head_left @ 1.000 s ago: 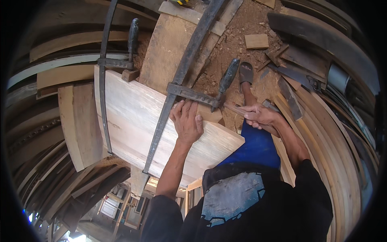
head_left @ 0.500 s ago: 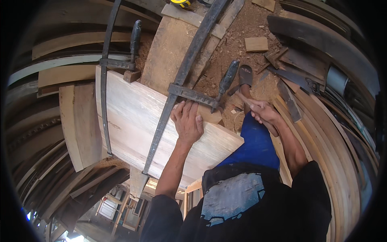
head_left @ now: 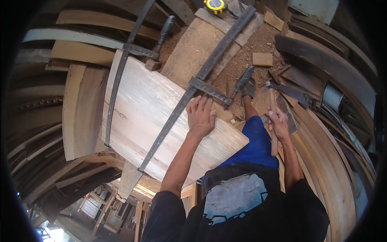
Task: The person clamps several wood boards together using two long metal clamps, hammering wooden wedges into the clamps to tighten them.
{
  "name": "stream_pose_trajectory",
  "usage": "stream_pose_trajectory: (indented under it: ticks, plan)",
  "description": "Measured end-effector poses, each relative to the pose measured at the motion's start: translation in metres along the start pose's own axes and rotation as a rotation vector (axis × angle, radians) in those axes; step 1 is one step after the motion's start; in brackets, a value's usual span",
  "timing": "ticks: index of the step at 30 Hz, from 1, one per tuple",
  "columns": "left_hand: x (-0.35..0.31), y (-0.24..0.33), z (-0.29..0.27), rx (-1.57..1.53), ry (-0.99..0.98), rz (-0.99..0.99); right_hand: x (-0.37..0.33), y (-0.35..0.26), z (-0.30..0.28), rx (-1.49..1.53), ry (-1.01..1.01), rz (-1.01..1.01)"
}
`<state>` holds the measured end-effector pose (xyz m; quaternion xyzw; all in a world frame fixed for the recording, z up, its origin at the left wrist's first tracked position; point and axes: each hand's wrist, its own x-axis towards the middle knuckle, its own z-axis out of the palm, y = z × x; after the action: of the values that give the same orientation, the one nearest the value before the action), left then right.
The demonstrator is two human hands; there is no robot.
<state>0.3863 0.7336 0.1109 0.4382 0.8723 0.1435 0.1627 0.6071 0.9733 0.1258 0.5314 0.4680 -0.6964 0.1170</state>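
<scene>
My left hand (head_left: 200, 117) lies on the pale wooden panel (head_left: 161, 105), fingers stretched to its far edge and thumb apart, beside a steel bar clamp (head_left: 167, 129). A small piece of wood shows partly beyond the fingers, under the clamp's jaw. My right hand (head_left: 279, 122) is closed around the wooden handle of a hammer (head_left: 272, 97), which stands with its head up, to the right of the panel and apart from it. A second bar clamp (head_left: 117, 86) crosses the panel's left part, with a small wood block under its screw.
Sawdust and offcuts cover the ground beyond the panel, with a wood block (head_left: 262, 59) among them. A yellow tape measure (head_left: 215, 5) sits at the far end. A handsaw (head_left: 292, 93) and long boards (head_left: 322, 161) lie at right; stacked planks (head_left: 82, 113) fill the left.
The hammer has swung from lying across my right hand to pointing upward, and that hand has moved slightly right. My left hand remains at the panel's edge. The whole view has shifted.
</scene>
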Motion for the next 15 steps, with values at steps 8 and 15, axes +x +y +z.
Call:
stream_pose_trajectory:
  ticks: [8, 15]
  plan:
    - [-0.104, -0.012, -0.036, -0.372, 0.516, -0.42, -0.033, -0.132, 0.152, -0.599, -0.213, -0.623]
    - [-0.408, -0.044, 0.007, -0.029, 0.443, -1.958, 0.009, -0.125, 0.303, -0.941, -0.37, -0.676]
